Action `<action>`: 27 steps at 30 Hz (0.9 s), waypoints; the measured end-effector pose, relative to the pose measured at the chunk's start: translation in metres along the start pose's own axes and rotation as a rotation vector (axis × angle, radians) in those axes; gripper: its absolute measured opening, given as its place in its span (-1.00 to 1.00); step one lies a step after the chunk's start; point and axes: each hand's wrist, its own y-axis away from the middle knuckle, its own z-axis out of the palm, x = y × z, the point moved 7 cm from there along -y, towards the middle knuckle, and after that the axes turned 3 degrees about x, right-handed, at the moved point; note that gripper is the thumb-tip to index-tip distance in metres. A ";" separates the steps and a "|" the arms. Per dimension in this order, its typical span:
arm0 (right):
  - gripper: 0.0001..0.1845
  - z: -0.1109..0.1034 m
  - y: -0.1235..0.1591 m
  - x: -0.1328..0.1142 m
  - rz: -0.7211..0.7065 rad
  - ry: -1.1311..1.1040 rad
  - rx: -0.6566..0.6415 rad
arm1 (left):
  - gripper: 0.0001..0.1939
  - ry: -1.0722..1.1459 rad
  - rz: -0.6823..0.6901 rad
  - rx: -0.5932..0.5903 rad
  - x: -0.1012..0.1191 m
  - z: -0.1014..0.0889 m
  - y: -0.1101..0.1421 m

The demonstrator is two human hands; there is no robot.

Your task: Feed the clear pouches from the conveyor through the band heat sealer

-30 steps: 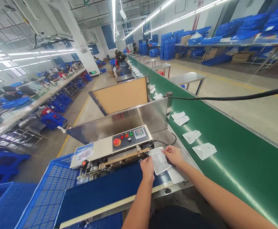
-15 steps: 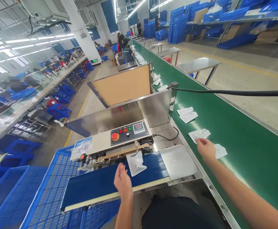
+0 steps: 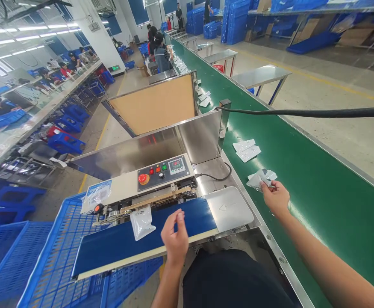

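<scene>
My right hand [image 3: 276, 199] pinches the edge of a small white pouch [image 3: 263, 176] above the green conveyor belt [image 3: 305, 196]. Under and beside it lies another white pouch [image 3: 254, 182], partly covered. My left hand [image 3: 175, 237] hovers over the sealing machine's blue belt [image 3: 187, 220], its fingers loosely curled, thumb apart, nothing visible in it. Left of that hand, a clear-and-white pouch [image 3: 142, 223] lies on the blue belt with its top edge in the band sealer [image 3: 161, 179].
More pouches [image 3: 247, 149] lie farther up the green belt. A metal feed plate [image 3: 230, 209] adjoins the blue belt's right end. Blue crates [image 3: 52, 252] stand at lower left. A black cable [image 3: 302, 113] crosses above the conveyor. Other people [image 3: 161, 55] sit beside the line farther off.
The pouch in the sealer has travelled left along the blue belt. My right hand has closed on a pouch and lifted its edge. My left hand has shifted slightly right.
</scene>
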 end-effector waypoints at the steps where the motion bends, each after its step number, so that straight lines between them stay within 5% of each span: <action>1: -0.16 -0.003 0.010 -0.019 -0.020 -0.061 -0.009 | -0.66 0.000 0.052 -0.084 0.011 0.020 0.001; 3: -0.22 -0.005 0.034 -0.062 -0.092 -0.149 -0.090 | -0.67 0.028 0.114 -0.219 0.029 0.056 0.005; 6: -0.34 0.007 0.080 -0.119 -0.178 -0.201 -0.424 | -0.57 0.115 0.082 -0.339 0.041 0.100 0.009; 9: -0.37 0.025 0.125 -0.145 -0.132 -0.317 -0.826 | -0.53 0.174 -0.039 -0.434 0.035 0.125 0.013; 11: -0.35 0.031 0.142 -0.144 -0.044 -0.418 -0.976 | -0.46 0.183 -0.107 -0.451 0.025 0.129 0.016; 15: -0.43 0.031 0.138 -0.113 0.081 -0.424 -0.849 | -0.48 0.228 -0.232 -0.433 -0.003 0.124 0.020; 19: -0.51 0.052 0.126 -0.087 0.185 -0.316 -0.717 | -0.53 0.318 -0.530 -0.388 -0.039 0.133 0.020; 23: -0.68 0.094 0.121 -0.096 0.277 -0.330 -0.720 | -0.54 0.365 -0.678 -0.304 -0.063 0.141 0.002; 27: -0.78 0.130 0.129 -0.123 0.266 -0.314 -0.791 | -0.48 0.397 -0.745 -0.205 -0.079 0.123 -0.018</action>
